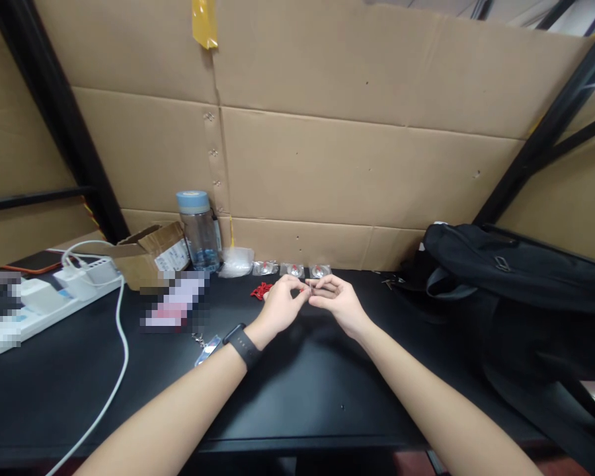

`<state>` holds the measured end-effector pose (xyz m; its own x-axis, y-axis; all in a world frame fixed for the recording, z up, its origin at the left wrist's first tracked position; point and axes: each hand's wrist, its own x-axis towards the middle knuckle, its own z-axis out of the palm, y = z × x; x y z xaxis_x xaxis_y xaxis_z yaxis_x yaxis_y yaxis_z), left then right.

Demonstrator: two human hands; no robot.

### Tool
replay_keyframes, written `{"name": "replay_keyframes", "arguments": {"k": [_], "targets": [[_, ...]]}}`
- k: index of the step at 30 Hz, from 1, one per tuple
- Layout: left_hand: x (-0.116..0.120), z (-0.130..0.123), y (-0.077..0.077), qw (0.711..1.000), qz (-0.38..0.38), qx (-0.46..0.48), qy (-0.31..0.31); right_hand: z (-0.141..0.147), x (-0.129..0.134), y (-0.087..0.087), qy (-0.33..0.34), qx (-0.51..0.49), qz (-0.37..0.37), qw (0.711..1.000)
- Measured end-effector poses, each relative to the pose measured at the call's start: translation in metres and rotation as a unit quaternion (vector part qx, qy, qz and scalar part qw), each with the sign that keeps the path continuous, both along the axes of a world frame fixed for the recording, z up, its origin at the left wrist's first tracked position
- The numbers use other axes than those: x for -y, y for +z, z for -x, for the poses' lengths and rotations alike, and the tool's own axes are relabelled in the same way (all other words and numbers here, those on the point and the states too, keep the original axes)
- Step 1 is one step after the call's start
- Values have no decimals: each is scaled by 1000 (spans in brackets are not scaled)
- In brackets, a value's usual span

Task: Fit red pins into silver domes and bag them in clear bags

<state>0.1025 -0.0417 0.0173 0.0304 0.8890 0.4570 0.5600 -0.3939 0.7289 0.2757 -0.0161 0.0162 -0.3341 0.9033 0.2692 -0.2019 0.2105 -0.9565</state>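
Observation:
My left hand [280, 305], with a dark watch on its wrist, and my right hand [338, 304] meet above the middle of the black table [322, 390]. The fingers of both are pinched around something small and thin between them, too small to name, with a bit of red near the left fingertips. Just left of my left hand lies a bundle of red cord [262, 291]. Behind the hands, three small clear packets with round pieces and red bits stand in a row: a left one [266, 268], a middle one [292, 270] and a right one [320, 271].
Clear plastic bags [237, 262], a blue-lidded bottle [198, 231] and an open cardboard box [149, 261] stand at the back left. A power strip [54, 297] with a white cable lies far left. A clear tag [208, 350] is near my left wrist. A black backpack [520, 284] fills the right.

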Motion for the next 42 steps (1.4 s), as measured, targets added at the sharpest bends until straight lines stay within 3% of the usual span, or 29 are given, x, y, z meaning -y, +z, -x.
{"name": "replay_keyframes", "arguments": {"k": [5, 11, 21, 29, 37, 42], "targets": [[-8, 5, -5, 998, -7, 33, -58, -6, -2, 8, -5, 35, -25, 999], [-7, -1, -8, 994, -40, 80, -69, -6, -2, 11, -2, 35, -45, 998], [-9, -5, -13, 986, 21, 153, -65, -3, -3, 6, -19, 52, -63, 996], [0, 4, 3, 997, -44, 20, -61, -3, -1, 5, 7, 1, -12, 1000], [0, 10, 9, 993, -10, 29, -118, -3, 0, 9, -17, 2, -16, 1000], [2, 8, 8, 997, -25, -15, -65, -5, -3, 6, -13, 4, -12, 1000]]}}
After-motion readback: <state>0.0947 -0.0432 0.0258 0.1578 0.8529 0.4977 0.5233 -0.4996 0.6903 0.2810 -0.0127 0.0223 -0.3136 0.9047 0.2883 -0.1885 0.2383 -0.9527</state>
